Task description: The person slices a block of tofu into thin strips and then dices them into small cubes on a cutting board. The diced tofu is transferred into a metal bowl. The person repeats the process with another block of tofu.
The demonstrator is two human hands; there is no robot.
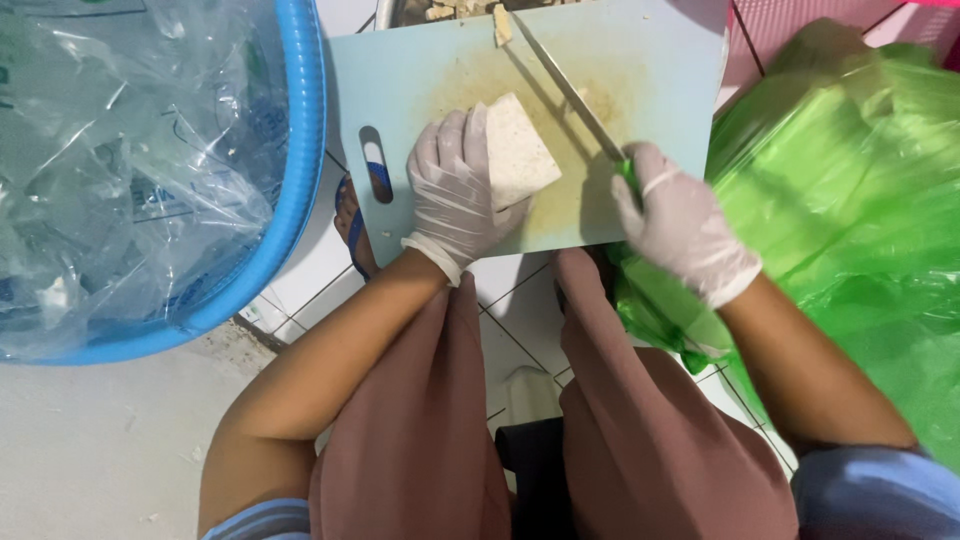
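1. Your left hand (455, 190), in a white disposable glove, is grasping a pale, flat-sided block (517, 152) that looks like tempeh or a similar pressed cake (the exact food cannot be told). Your fingers curl over its left edge and your thumb sits under its lower corner, so the block juts out to the right of your fingertips.

2. The block rests tilted on a light blue cutting board (420, 70), with one corner pointing up and away from your fingers. The board under and beyond your fingertips is smeared yellowish.

3. Your right hand (680, 222), also gloved in white, is clenched around the green handle of a knife (566, 88). The thin blade runs from your knuckles up and to the left, and its tip reaches a small pale piece (501, 24) at the far edge of the board.

4. The blade passes just beside the block's upper right side; whether it touches cannot be told.

5. The board's oval handle slot (377, 165) lies just left of your left fingers.

6. Further left of your left hand is a blue basin (300, 150) filled with crumpled clear plastic bags (120, 150).

7. A green plastic bag (850, 180) bulges right beside and behind your right hand.

8. Below both wrists are your knees in brown cloth (420, 420) over a white tiled floor (520, 330).
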